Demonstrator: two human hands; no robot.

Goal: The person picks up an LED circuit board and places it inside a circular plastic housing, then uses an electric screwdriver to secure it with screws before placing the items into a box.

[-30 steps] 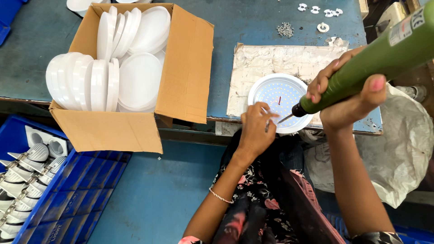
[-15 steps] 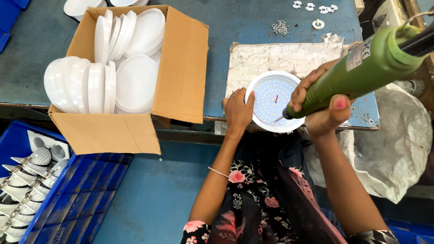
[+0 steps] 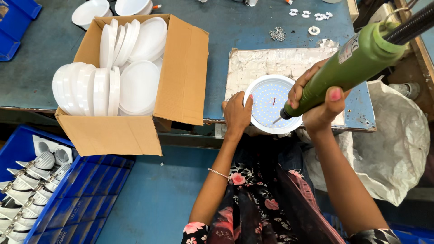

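Blue bench: left hand (image 3: pixel 237 113) steadies round lamp (image 3: pixel 271 105); right hand (image 3: pixel 318 104) fingers clasp green screwdriver (image 3: pixel 348 68), cord cropped.

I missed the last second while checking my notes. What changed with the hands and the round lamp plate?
The left hand went from pinching over the plate's near rim to resting flat on the left edge of the round lamp plate. The right hand kept gripping the green screwdriver, tip over the plate. The cardboard box stayed put.

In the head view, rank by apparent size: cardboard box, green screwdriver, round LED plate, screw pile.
1. cardboard box
2. green screwdriver, though it sits nearer the camera, so unsure against the next
3. round LED plate
4. screw pile
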